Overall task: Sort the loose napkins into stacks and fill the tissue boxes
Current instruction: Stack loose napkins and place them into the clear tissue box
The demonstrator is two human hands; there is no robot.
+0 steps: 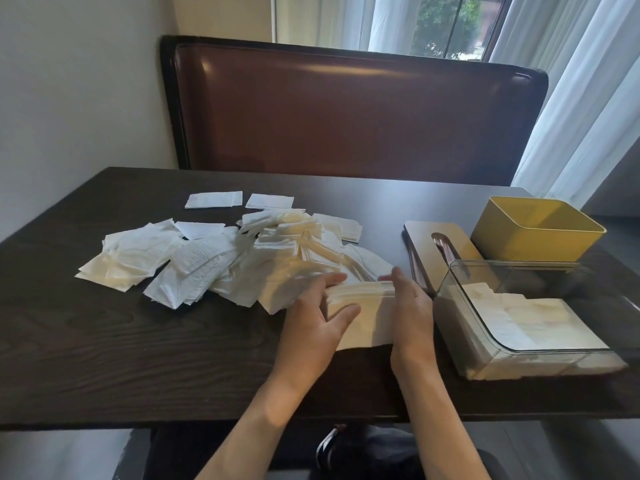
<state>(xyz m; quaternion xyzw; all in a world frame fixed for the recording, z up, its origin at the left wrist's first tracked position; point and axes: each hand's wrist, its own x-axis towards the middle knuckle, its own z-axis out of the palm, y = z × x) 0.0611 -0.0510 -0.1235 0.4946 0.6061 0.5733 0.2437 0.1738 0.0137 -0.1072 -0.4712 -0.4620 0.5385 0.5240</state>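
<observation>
- A dark wooden bench [104, 341] filled the lower half of the frame, with a brown padded seat back [346, 116] behind it and a curtained window [446, 26] at the upper right.
- A loose pile of white napkins [221, 261] sprawled across the middle of the bench, left of centre; two single napkins [239, 199] lay apart just above it.
- At lower centre, a squared stack of napkins [363, 317] lay flat on the bench at the pile's right edge.
- The left hand [311, 323] rested against the stack's left side, fingers straight and spread, thumb lying on top of it.
- The right hand [408, 306] stood on edge against the stack's right side, fingers straight and held together, so the stack sat pressed between both hands.
- Just right of the right hand, a clear tissue box [533, 317] sat at the frame's right, napkins showing through its wall.
- Above it stood a yellow box [533, 233], open at the top, and beside that a flat lid [426, 244] with a slot lay on the bench.
</observation>
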